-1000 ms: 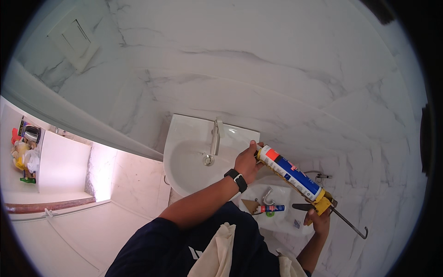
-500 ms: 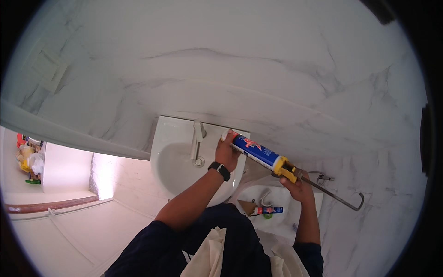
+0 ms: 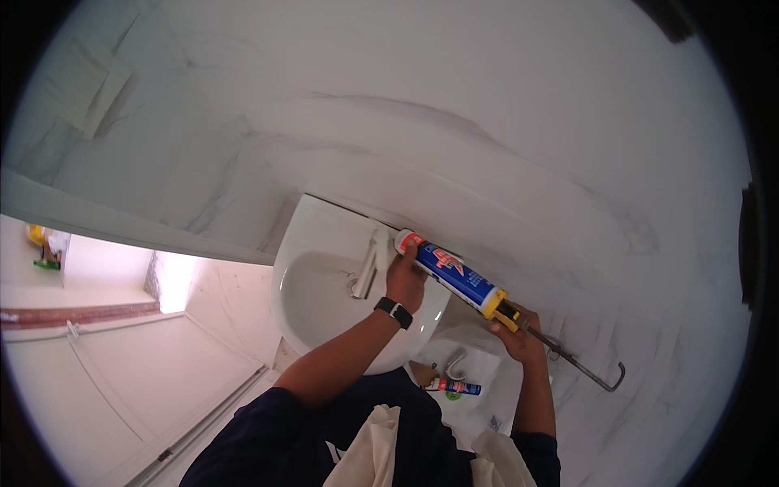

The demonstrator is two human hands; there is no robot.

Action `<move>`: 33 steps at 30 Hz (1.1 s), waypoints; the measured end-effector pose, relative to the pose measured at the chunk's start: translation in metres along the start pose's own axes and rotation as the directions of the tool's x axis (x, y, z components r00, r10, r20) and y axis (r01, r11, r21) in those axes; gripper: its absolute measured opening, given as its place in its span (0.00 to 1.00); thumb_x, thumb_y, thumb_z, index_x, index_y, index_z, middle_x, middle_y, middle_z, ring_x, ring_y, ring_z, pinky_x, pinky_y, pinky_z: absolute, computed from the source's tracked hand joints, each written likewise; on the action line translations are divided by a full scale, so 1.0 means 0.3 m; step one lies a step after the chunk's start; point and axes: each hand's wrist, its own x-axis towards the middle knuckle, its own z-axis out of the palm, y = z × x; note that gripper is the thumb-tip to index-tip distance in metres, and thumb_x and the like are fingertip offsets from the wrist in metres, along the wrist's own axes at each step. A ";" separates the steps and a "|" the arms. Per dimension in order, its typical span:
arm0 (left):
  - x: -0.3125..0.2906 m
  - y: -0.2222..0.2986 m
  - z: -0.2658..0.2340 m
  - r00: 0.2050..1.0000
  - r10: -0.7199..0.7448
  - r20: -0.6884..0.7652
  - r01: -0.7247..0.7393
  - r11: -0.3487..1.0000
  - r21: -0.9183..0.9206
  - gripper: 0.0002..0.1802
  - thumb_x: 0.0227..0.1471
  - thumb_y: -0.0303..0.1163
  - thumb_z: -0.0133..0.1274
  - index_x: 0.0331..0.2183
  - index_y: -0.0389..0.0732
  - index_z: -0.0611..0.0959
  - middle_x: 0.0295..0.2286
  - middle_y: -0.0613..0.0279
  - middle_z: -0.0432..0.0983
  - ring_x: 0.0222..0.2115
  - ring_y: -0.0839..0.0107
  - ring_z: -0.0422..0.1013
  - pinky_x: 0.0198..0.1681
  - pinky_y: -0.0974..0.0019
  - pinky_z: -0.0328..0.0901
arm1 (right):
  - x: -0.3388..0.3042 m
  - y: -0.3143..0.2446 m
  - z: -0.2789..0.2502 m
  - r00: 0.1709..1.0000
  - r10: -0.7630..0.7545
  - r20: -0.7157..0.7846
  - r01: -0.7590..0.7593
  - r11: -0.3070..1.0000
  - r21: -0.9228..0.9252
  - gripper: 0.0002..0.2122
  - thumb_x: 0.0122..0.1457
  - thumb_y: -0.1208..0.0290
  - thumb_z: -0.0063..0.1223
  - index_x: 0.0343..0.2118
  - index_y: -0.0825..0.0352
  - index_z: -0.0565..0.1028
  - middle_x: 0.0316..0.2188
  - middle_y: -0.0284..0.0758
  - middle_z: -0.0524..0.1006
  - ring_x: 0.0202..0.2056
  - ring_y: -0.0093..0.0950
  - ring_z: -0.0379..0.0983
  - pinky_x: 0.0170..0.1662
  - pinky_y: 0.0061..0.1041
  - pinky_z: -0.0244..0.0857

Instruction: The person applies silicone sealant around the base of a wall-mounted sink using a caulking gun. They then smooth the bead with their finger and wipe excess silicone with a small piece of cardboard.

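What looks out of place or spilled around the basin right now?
A loose cartridge and curved silvery pipe lie on the white fixture beside the basin, a seemingly odd spot for them. The held caulking gun shows no obvious damage; no spill visible.

My sealant cartridge point(image 3: 456, 274) is blue with red and white, my caulking gun point(image 3: 497, 306) yellow with a dull grey rod point(image 3: 578, 364), my watch strap point(image 3: 393, 312) black, my sleeve point(image 3: 260, 434) dark navy, the washbasin point(image 3: 281, 302) plain white, and the wall point(image 3: 471, 89) white with grey marble veining.
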 end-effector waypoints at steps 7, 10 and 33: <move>-0.091 -0.020 0.082 0.994 -0.081 -0.076 0.089 0.991 0.097 0.37 0.60 0.61 0.54 0.59 0.49 0.65 0.50 0.62 0.71 0.49 0.69 0.71 0.53 0.56 0.68 | -0.024 -0.062 -0.012 0.999 0.045 -0.029 -0.048 0.995 -0.092 0.21 0.54 0.56 0.68 0.39 0.71 0.78 0.31 0.39 0.81 0.32 0.29 0.79 0.39 0.27 0.71; -0.068 0.006 0.107 0.986 -0.159 -0.049 0.160 0.987 0.010 0.35 0.60 0.62 0.53 0.57 0.49 0.65 0.47 0.63 0.70 0.47 0.71 0.72 0.50 0.58 0.70 | 0.019 -0.088 -0.029 0.994 0.085 0.063 -0.074 0.984 -0.160 0.24 0.54 0.52 0.69 0.41 0.70 0.78 0.34 0.41 0.81 0.36 0.32 0.80 0.42 0.30 0.72; -0.052 0.032 0.223 0.951 -0.154 -0.267 0.144 0.988 -0.058 0.20 0.62 0.48 0.52 0.41 0.41 0.69 0.27 0.58 0.72 0.25 0.65 0.75 0.33 0.57 0.76 | 0.057 -0.155 -0.032 0.992 -0.010 0.125 0.042 0.965 -0.257 0.20 0.50 0.54 0.70 0.26 0.68 0.75 0.22 0.41 0.73 0.23 0.41 0.74 0.28 0.36 0.66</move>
